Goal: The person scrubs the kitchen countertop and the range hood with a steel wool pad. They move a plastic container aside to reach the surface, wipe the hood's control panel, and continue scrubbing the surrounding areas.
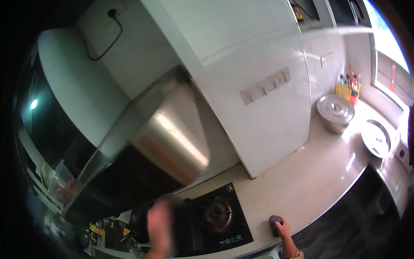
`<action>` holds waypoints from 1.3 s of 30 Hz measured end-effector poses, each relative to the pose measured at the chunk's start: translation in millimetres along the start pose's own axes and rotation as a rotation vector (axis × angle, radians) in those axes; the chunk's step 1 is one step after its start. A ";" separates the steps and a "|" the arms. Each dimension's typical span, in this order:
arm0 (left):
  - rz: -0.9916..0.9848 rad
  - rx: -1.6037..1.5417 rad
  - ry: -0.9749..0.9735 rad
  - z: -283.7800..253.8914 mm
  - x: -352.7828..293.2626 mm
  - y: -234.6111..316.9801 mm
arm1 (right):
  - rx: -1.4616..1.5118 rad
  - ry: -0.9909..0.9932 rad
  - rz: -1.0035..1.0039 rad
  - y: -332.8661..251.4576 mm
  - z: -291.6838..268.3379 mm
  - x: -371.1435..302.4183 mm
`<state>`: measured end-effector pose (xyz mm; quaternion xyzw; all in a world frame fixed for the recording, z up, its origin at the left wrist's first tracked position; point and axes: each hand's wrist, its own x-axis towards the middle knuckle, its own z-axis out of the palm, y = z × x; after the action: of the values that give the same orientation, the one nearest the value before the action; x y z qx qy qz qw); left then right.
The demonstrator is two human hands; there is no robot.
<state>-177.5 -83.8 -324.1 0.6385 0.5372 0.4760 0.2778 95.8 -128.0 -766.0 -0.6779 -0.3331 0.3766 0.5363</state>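
Observation:
On the pale counter, right of the gas stove, my right hand is closed around a dark grey, rough-looking scouring pad. My left hand is raised over the left side of the stove, smeared by motion, so its fingers cannot be made out. Below and beside it sits a black pan, partly hidden by the hand. The right burner is bare, with brownish marks around it.
A steel range hood hangs low above the stove. A white cabinet side with a hook strip stands behind the counter. Farther right are a lidded steel pot, bottles and a round steel basin. Knives and a board lie at left.

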 end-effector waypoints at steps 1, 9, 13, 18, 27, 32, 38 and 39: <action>0.037 -0.266 0.054 -11.1 3.4 8.3 | 0.279 0.033 0.084 -14.5 -3.7 5.5; 0.841 0.286 0.150 -115.3 -0.4 80.5 | 0.986 -0.115 0.089 -282.2 -71.3 10.3; 0.917 0.627 0.305 -156.9 15.2 115.9 | 0.900 -0.300 -0.179 -491.9 -110.6 -26.8; 0.783 0.657 0.329 -183.2 24.0 116.0 | 0.340 -0.583 -0.620 -705.1 -57.9 -71.0; -0.080 -0.355 0.472 -183.2 -19.9 90.6 | -0.957 -0.810 -1.285 -739.5 65.7 -88.7; -0.500 -1.182 0.370 -203.5 -11.9 80.0 | -1.073 -0.712 -1.405 -720.5 113.0 -47.4; -0.343 -1.452 0.462 -196.1 17.0 90.0 | -1.154 -0.556 -1.235 -759.3 202.5 79.0; -0.332 -1.455 0.435 -194.2 20.7 90.9 | -1.131 -0.524 -1.252 -758.9 198.8 83.0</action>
<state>-315.8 -119.0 -162.7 0.0991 0.2206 0.7756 0.5831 -71.9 191.6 -64.6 -0.4267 -0.8919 -0.0642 0.1350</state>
